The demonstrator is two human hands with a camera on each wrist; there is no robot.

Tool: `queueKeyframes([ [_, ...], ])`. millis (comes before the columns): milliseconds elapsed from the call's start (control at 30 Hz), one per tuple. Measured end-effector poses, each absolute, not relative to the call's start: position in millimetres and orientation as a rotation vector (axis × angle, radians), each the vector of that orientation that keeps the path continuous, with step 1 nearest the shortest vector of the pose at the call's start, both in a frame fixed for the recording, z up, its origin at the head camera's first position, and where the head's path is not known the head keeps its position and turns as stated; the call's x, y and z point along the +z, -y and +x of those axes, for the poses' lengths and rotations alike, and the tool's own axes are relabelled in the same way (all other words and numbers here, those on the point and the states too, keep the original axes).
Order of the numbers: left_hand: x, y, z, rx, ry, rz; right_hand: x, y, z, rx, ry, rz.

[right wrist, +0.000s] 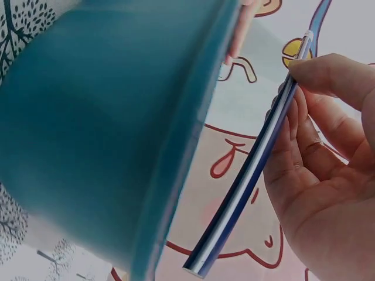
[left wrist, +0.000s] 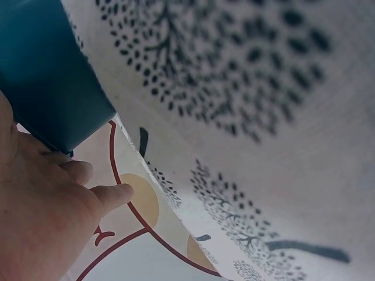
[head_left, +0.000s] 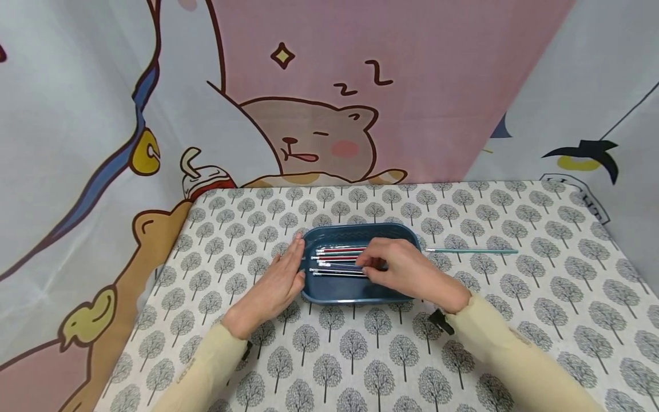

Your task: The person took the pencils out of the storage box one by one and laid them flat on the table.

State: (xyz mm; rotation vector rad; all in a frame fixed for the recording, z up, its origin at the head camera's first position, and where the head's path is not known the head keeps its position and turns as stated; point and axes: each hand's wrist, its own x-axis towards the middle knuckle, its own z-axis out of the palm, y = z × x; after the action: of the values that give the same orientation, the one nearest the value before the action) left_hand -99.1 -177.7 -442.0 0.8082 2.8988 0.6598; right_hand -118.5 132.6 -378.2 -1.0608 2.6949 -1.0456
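A dark blue rectangular tray point(head_left: 355, 294) holds several slim pencils point(head_left: 329, 252) with red, dark and blue-purple barrels, lying side by side with their ferrule ends to the left. My right hand point(head_left: 393, 266) reaches over the tray's right half. In the right wrist view, the thumb and fingers of that hand point(right wrist: 328, 134) pinch a blue-and-white striped pencil point(right wrist: 249, 161) near one end. My left hand point(head_left: 280, 280) lies along the tray's left end with its fingers straight, touching the wall. The left wrist view shows these fingers point(left wrist: 111, 196) beside the tray's outer side point(left wrist: 58, 76).
A green pencil point(head_left: 473, 251) lies on the table to the right of the tray. Beneath everything is a white cloth point(head_left: 340, 366) printed with grey trees. A cartoon-printed curtain point(head_left: 427, 86) hangs behind and along the sides of the table.
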Motion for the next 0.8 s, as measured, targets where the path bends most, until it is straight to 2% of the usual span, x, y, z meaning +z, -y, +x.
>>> queueKeyframes([
  [800,-442.3,178.5,-98.9,0.641,-2.911,0.816,-348.7,-178.8,-98.9,-1.049,-2.851,-1.146],
])
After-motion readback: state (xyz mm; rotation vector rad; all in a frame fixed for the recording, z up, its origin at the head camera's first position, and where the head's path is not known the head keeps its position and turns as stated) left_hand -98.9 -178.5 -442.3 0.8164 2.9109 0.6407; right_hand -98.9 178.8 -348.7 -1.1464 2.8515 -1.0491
